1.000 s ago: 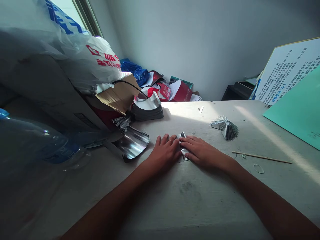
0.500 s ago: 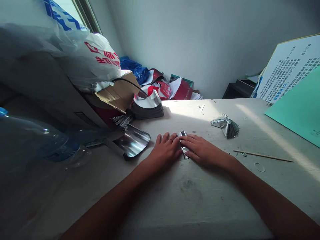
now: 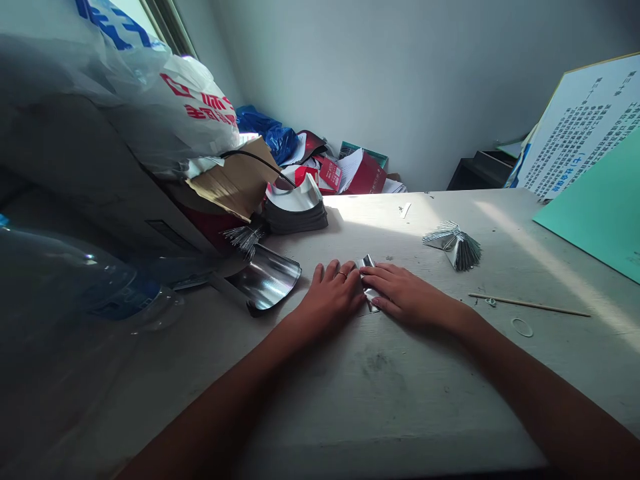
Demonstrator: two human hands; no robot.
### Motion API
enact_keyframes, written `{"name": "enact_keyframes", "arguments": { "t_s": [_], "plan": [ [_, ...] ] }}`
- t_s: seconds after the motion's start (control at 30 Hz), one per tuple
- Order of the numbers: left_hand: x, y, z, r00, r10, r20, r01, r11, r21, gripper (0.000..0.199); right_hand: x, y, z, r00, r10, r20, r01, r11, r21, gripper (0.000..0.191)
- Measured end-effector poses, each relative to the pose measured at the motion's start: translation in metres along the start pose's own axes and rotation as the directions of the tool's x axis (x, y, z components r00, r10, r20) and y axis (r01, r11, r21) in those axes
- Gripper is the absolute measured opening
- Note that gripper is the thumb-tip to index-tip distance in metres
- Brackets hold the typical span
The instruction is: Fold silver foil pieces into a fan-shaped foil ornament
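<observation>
A small strip of shiny silver foil paper (image 3: 369, 293) lies on the table between my hands, creased lengthwise and partly covered by fingers. My left hand (image 3: 334, 293), with a ring on one finger, rests palm down along the strip's left side, its fingers stretched out. From the right, my right hand (image 3: 400, 290) lays its extended fingers and thumb flat across the strip, pressing it to the table. To the left sits a curved stack of silver sheets (image 3: 273, 277). A fanned bundle of folded silver pieces (image 3: 457, 247) stands off to the right.
A thin wooden stick (image 3: 530, 305) and a rubber band (image 3: 522, 327) lie at right. Further left are a clear plastic bottle (image 3: 100, 280), a thick curved paper stack (image 3: 297, 213), cardboard (image 3: 240, 177) and a white plastic bag (image 3: 200, 113). A green board (image 3: 600, 207) leans at right.
The view has tilted and shifted slightly. My hands stay on the foil strip in nearly the same pose, with a little more of its surface showing between them.
</observation>
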State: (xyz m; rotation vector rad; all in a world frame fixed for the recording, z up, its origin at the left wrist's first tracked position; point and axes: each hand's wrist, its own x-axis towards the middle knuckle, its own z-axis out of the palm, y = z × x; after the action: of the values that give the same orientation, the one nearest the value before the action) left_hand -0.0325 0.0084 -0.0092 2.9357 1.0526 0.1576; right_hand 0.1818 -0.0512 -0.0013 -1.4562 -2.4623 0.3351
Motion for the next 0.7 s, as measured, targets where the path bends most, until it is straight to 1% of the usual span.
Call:
{"name": "enact_keyframes", "arguments": {
  "t_s": [0.17,0.47,0.57,0.7],
  "plan": [
    [0.0,0.003,-0.005,1.0,0.002,0.024,-0.001,1.0,-0.011,0.045,-0.001,0.0,-0.001,1.0,-0.028,-0.006,0.028,0.999,-0.026,0.048],
    [0.0,0.01,-0.017,0.993,-0.043,0.109,0.048,0.998,-0.047,0.047,-0.002,0.005,0.001,0.998,-0.051,0.021,0.052,0.997,-0.065,0.051],
    [-0.002,0.01,-0.017,0.993,-0.039,0.107,0.043,0.998,-0.042,0.049,-0.002,0.004,0.001,0.999,-0.047,0.018,0.048,0.997,-0.067,0.051],
    [-0.002,0.009,-0.013,0.998,-0.018,0.058,0.021,0.999,-0.046,0.047,-0.003,0.002,0.0,0.999,-0.041,0.011,0.042,0.997,-0.061,0.051]
  ]
}}
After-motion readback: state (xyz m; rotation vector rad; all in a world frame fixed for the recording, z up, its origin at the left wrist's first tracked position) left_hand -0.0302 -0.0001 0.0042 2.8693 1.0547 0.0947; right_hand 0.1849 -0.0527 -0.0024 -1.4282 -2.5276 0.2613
